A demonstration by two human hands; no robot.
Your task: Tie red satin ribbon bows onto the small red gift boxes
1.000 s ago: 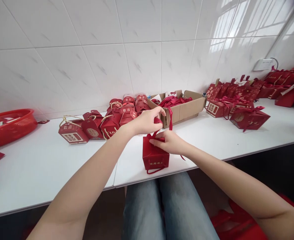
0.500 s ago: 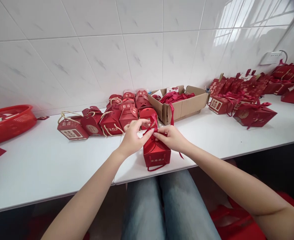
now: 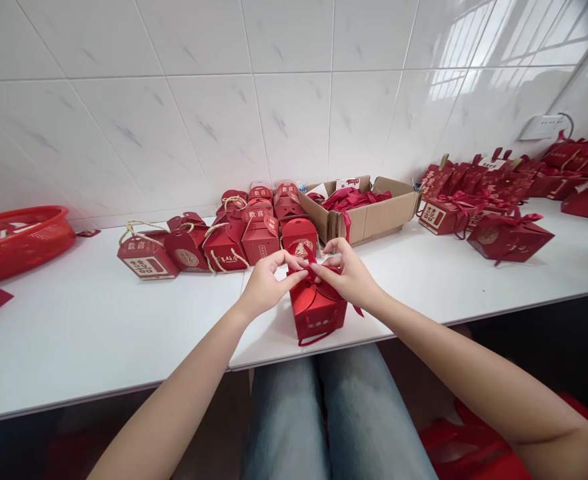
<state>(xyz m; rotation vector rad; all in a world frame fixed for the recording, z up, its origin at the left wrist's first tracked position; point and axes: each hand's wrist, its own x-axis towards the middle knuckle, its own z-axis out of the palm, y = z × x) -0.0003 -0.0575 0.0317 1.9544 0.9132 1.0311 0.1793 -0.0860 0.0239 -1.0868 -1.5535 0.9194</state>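
Note:
A red gift box with a folded petal top stands upright near the table's front edge, a red cord handle hanging down its front. Red ribbon gathers at the top of the box, between my fingers. From the left, my left hand pinches the ribbon with thumb and fingertips. My right hand grips it from the other side, thumb and forefinger meeting close to the left thumb. One ribbon tail sticks out below my right hand. My fingers partly hide the knot area.
Behind my hands stands a row of red gift boxes beside an open cardboard box of ribbons. More ribbon-tied boxes stand at right. A red plastic basket sits at left on the white table, against a tiled wall.
My right hand has its fingers raised higher, and the upright ribbon loop and tail near it have dropped lower. The view has tilted slightly. The box stays in front of me.

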